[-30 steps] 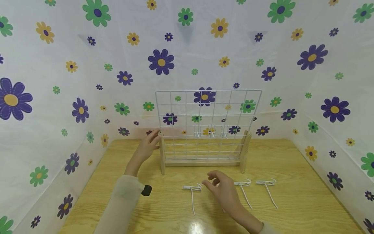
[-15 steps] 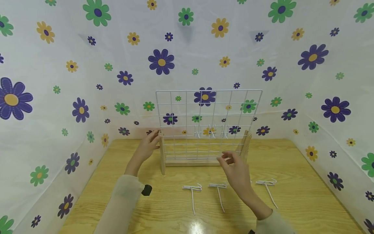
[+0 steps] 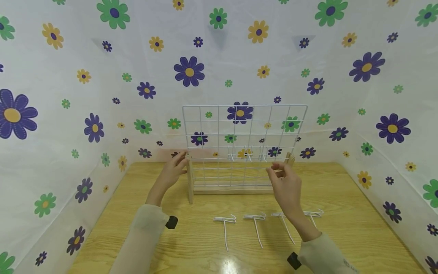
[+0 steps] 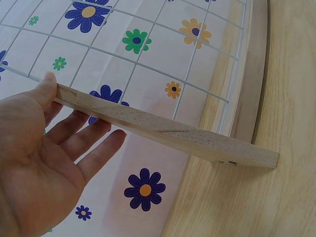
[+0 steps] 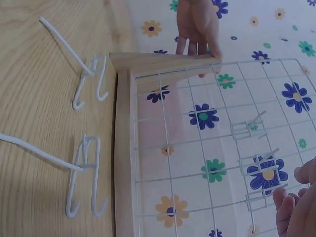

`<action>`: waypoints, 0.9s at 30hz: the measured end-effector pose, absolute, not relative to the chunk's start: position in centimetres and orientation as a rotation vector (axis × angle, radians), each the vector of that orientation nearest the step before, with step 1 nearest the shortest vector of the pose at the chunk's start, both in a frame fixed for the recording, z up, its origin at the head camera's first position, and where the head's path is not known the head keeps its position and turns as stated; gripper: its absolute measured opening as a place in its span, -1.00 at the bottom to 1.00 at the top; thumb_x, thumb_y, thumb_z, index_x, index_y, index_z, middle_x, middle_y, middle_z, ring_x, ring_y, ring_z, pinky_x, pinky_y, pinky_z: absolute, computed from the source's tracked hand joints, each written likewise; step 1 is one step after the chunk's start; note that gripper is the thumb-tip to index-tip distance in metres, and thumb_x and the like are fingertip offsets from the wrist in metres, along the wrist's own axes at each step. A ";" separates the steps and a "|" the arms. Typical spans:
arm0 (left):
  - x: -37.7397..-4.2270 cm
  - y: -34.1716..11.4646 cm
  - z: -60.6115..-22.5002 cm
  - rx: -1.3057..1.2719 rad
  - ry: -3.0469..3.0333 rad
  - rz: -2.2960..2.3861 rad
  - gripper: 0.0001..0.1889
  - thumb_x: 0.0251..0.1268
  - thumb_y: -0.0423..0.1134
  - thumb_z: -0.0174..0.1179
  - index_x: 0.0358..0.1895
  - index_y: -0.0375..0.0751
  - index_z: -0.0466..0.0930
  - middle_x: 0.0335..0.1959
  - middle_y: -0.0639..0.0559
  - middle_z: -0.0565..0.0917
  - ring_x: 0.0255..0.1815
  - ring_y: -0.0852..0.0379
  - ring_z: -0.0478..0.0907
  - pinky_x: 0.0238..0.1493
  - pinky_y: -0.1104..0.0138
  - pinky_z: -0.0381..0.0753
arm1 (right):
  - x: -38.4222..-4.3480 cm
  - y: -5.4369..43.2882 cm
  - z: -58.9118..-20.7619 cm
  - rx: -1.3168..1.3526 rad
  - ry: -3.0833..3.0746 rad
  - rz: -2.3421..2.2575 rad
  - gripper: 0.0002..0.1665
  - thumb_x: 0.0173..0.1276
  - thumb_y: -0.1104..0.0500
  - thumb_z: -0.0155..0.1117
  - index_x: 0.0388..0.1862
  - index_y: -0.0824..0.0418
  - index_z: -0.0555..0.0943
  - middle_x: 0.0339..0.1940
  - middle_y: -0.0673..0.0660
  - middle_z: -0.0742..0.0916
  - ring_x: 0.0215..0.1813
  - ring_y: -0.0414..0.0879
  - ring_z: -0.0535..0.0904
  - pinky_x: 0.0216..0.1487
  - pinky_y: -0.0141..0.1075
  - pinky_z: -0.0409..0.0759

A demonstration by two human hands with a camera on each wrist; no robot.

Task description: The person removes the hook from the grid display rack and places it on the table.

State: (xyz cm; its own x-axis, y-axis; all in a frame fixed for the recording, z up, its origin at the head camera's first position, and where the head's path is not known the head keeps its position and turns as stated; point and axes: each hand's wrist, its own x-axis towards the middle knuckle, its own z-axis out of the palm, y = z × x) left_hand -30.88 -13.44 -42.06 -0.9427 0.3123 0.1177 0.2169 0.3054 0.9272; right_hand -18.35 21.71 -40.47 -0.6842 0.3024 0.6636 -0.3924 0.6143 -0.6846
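Observation:
A white wire grid panel stands upright in a wooden stand. At the stand's left side post, my left hand grips the upper end, thumb on one face and fingers behind it. Three white wire hooks hang on the grid, right of its middle. My right hand is raised in front of the grid's right part, fingers bent, thumb and fingertips apart with nothing between them. In the right wrist view its fingertips are close to the tip of the lowest-shown hanging hook.
Several white wire hooks lie in a row on the wooden table, among them the leftmost hook and its neighbour. My right forearm partly covers the ones on the right. A flower-printed sheet encloses the back and sides.
My right hand has risen from the hooks on the table, moving forward and right to the grid's right part. The left hand has stayed on the post.

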 end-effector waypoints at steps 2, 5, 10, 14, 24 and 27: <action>-30.8 -13.5 -42.0 0.503 2.469 1.732 -0.40 0.72 -0.06 -0.07 0.66 -0.16 0.10 0.58 -0.33 0.23 0.49 -0.33 0.32 0.36 -0.07 0.56 | -18.7 21.7 -40.5 0.075 -2.035 1.107 -0.76 0.32 0.38 0.48 -0.09 0.47 0.67 -0.26 0.25 0.79 -0.42 -0.07 0.64 -0.58 -0.64 0.45; -30.8 -13.6 -41.9 0.510 2.461 1.736 -0.40 0.72 -0.07 -0.07 0.66 -0.16 0.09 0.59 -0.35 0.21 0.50 -0.35 0.30 0.38 -0.09 0.53 | -19.3 21.7 -40.6 0.085 -2.017 1.114 -0.75 0.31 0.39 0.48 -0.09 0.48 0.68 -0.26 0.27 0.79 -0.43 -0.05 0.65 -0.52 -0.67 0.48; -30.9 -13.7 -42.0 0.501 2.457 1.741 -0.40 0.72 -0.07 -0.07 0.66 -0.16 0.10 0.59 -0.33 0.22 0.51 -0.33 0.29 0.37 -0.07 0.55 | -20.1 21.4 -40.7 0.092 -1.995 1.123 -0.77 0.28 0.41 0.50 -0.12 0.48 0.70 -0.29 0.29 0.80 -0.43 0.05 0.67 -0.46 -0.71 0.47; -30.9 -13.7 -42.1 0.497 2.472 1.738 -0.40 0.72 -0.05 -0.06 0.66 -0.12 0.12 0.58 -0.30 0.24 0.49 -0.31 0.32 0.34 -0.04 0.59 | -20.7 21.1 -40.7 0.095 -1.989 1.129 -0.81 0.30 0.40 0.48 -0.14 0.47 0.70 -0.30 0.29 0.80 -0.43 0.11 0.68 -0.45 -0.71 0.48; -31.2 -13.8 -42.7 0.513 2.484 1.722 -0.39 0.71 -0.02 -0.05 0.66 -0.11 0.11 0.57 -0.27 0.28 0.50 -0.28 0.33 0.31 -0.01 0.62 | -21.4 20.6 -41.0 0.033 -1.994 1.142 -0.84 0.34 0.37 0.46 -0.15 0.44 0.72 -0.29 0.30 0.80 -0.39 0.13 0.69 -0.47 -0.71 0.44; -31.4 -13.7 -42.7 0.509 2.483 1.722 -0.39 0.71 -0.02 -0.05 0.66 -0.08 0.12 0.59 -0.25 0.25 0.51 -0.28 0.32 0.32 -0.02 0.61 | -21.6 20.6 -40.9 0.046 -1.972 1.136 -0.87 0.35 0.38 0.45 -0.17 0.44 0.72 -0.30 0.31 0.80 -0.39 0.14 0.68 -0.47 -0.71 0.42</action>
State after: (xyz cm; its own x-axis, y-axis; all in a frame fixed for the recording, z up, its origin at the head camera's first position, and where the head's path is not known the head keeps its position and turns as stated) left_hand -31.37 -13.74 -42.69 -0.9418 0.3124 0.1241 0.2256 0.3138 0.9223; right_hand -21.63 20.60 -40.90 -0.6477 0.3507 0.6764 -0.4090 0.5889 -0.6970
